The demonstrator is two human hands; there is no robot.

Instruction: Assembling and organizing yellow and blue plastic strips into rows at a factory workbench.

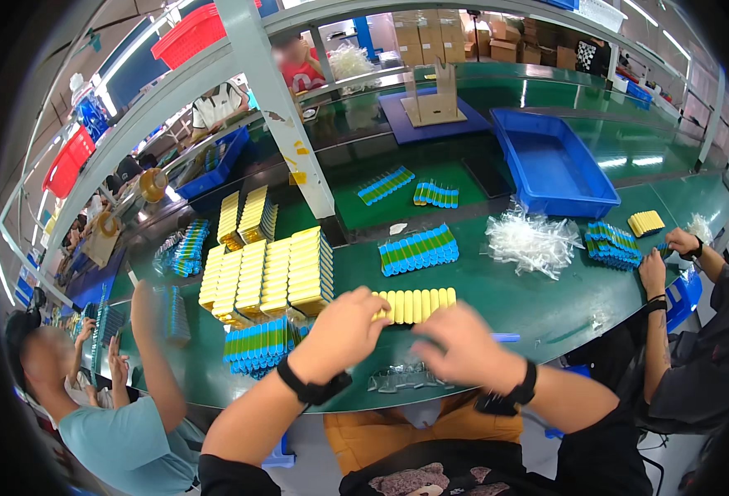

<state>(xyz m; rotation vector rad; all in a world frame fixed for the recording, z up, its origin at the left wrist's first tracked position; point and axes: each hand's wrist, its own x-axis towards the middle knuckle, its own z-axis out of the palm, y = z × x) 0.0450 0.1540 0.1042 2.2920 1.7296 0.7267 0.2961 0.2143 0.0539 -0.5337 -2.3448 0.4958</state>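
A row of yellow cylindrical cells (418,305) lies across the table in front of me. My left hand (341,329) is closed on its left end, thumb and fingers bent around it. My right hand (470,349) hovers by the right end, smeared by motion, so its grip is unclear. To the left rise stacks of yellow cell rows (269,277). Blue-and-green cell rows (258,345) are piled beside my left wrist, and another bundle of them (419,250) sits just beyond the yellow row. Clear plastic pieces (406,379) lie near the table's front edge.
A heap of clear plastic sleeves (533,240) and a blue tray (550,157) stand to the right. Beyond my left hand rises a white frame post (286,116). A co-worker's hands (669,256) work at the right; another person's arm (151,355) is at the left.
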